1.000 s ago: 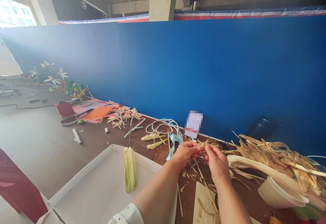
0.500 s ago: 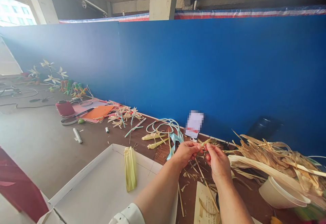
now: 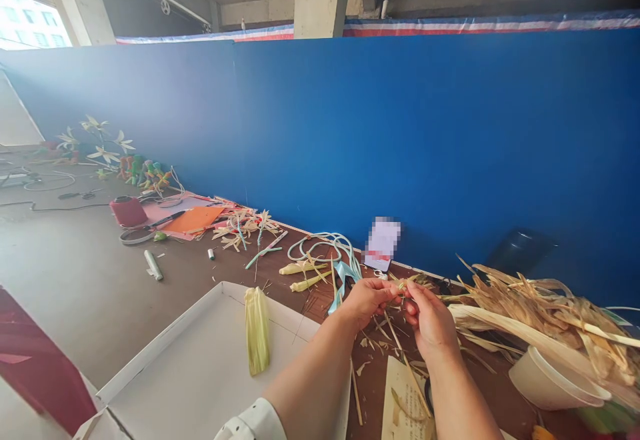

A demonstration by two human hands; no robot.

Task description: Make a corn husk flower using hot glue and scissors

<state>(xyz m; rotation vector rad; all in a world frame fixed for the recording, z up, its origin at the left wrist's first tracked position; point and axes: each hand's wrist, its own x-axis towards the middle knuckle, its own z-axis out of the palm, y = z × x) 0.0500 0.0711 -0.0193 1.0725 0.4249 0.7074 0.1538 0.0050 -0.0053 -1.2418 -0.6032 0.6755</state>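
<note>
My left hand (image 3: 369,299) and my right hand (image 3: 426,310) meet at the fingertips above the table's littered back part. Both are closed in a pinch on a small pale yellow-green piece of husk (image 3: 401,286); the fingers cover much of it. Below and left, a pale green corn husk (image 3: 257,333) lies on the inner wall and floor of a white box lid (image 3: 185,367). Dry brown husks (image 3: 550,307) are heaped right of my right hand. Behind my hands a phone (image 3: 383,243) leans against the blue panel.
A white bowl (image 3: 555,377) tilts beneath the dry husks. A printed sheet (image 3: 405,407) lies under my right forearm. Leftward are rolled husk pieces (image 3: 303,268), a pale blue cable (image 3: 325,243), husk flowers (image 3: 240,230), a red thread spool (image 3: 129,212) and orange paper (image 3: 195,220). The blue panel (image 3: 400,133) bounds the table.
My fingertips have shifted slightly around the small husk piece, and more of its pale end shows between them. The things on the table stay where they were.
</note>
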